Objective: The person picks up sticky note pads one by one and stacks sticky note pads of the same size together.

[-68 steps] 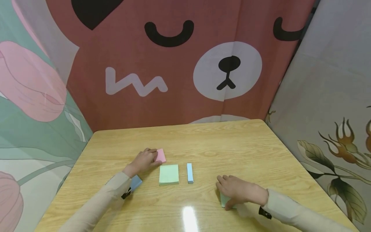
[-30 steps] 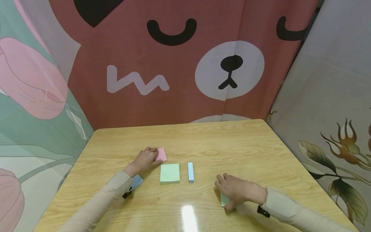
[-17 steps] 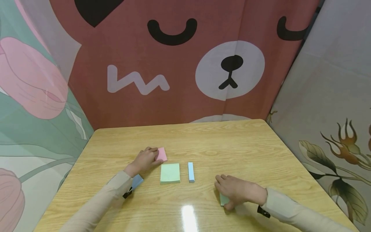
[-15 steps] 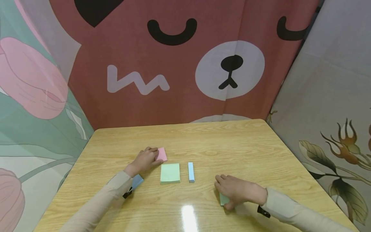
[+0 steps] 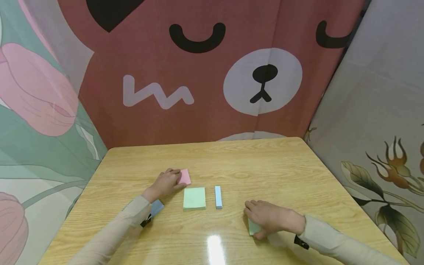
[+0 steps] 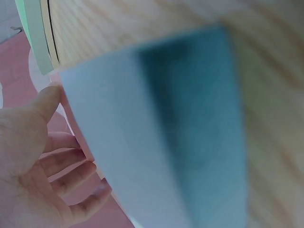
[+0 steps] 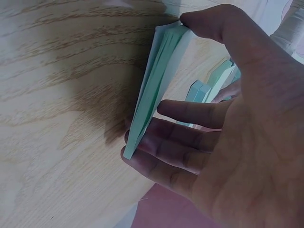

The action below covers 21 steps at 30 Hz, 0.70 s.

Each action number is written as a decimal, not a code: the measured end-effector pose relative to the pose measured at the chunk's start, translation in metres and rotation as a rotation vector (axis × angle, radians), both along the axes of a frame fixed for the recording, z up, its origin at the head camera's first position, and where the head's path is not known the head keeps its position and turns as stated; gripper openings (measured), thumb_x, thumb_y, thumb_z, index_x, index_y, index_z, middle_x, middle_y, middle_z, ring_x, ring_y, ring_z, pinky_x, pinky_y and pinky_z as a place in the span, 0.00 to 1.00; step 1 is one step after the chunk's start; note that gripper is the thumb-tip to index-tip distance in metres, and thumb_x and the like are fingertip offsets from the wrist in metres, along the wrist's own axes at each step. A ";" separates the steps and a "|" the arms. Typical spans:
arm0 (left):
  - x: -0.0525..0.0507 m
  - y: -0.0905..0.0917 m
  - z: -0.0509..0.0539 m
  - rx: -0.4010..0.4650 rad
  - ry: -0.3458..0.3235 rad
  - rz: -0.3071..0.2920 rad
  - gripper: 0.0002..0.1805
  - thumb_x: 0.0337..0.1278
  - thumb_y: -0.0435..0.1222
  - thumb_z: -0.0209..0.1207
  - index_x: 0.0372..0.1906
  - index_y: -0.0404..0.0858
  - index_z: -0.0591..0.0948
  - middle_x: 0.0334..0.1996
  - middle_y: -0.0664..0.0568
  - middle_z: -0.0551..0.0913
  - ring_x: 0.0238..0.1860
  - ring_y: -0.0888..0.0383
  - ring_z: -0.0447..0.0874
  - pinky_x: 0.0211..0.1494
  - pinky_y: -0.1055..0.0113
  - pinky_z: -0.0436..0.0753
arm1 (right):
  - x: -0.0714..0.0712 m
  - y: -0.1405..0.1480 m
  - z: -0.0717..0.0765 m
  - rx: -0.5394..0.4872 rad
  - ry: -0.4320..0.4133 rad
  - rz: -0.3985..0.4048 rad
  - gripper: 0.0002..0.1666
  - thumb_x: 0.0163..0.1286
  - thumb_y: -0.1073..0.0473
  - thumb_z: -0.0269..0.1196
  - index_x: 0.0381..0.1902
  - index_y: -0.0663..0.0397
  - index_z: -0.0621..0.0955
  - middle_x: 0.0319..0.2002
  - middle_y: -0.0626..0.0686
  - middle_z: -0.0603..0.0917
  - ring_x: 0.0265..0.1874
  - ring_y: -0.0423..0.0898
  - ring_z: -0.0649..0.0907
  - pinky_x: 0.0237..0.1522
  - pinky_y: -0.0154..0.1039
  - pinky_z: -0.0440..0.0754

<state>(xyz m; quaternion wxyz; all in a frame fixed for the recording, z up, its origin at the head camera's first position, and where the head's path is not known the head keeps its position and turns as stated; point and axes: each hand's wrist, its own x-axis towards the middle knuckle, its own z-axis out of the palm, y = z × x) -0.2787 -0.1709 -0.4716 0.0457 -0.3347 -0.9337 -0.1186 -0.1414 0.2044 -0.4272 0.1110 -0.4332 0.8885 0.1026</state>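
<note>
In the head view my left hand (image 5: 164,184) holds a small pink sticky-note pad (image 5: 185,176) on the table, its thumb at the near edge and fingertips at the far side. My right hand (image 5: 267,218) grips a green sticky-note pad (image 5: 253,228) from above, covering much of it. In the right wrist view this green pad (image 7: 154,90) sits between thumb and fingertips, its sheets slightly parted at the edge. A blue pad (image 5: 157,207) lies beneath the left wrist, partly hidden by the sleeve; this blue pad (image 6: 204,123) looms blurred in the left wrist view.
Between the hands lie a square light-green sticky-note pad (image 5: 194,198) and a narrow light-blue pad (image 5: 218,197), side by side on the wooden table (image 5: 245,162). A bear-print cloth (image 5: 205,125) hangs behind the table's far edge; patterned cloths hang at both sides.
My right hand has slid the green pad slightly left, and the pad shows a little differently under the fingers. The left hand and the other pads keep their places.
</note>
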 end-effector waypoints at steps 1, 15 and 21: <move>0.000 0.000 0.000 0.000 -0.001 0.000 0.21 0.66 0.46 0.62 0.21 0.43 0.69 0.54 0.35 0.80 0.55 0.36 0.75 0.41 0.42 0.76 | 0.000 0.000 0.000 -0.003 0.001 0.000 0.39 0.58 0.36 0.68 0.55 0.60 0.76 0.46 0.52 0.75 0.43 0.42 0.75 0.47 0.39 0.79; -0.001 0.000 0.001 0.002 -0.012 -0.002 0.21 0.66 0.46 0.62 0.21 0.42 0.69 0.56 0.34 0.79 0.56 0.36 0.75 0.42 0.41 0.76 | -0.004 0.000 -0.004 -0.067 0.047 0.046 0.33 0.59 0.38 0.68 0.49 0.57 0.75 0.41 0.48 0.72 0.35 0.38 0.69 0.36 0.33 0.75; -0.001 0.000 0.001 0.009 -0.011 -0.007 0.21 0.66 0.45 0.62 0.21 0.42 0.69 0.55 0.34 0.79 0.56 0.36 0.75 0.42 0.41 0.76 | -0.006 0.000 -0.004 -0.090 0.041 0.055 0.31 0.59 0.39 0.68 0.47 0.56 0.74 0.40 0.46 0.70 0.33 0.38 0.67 0.34 0.32 0.73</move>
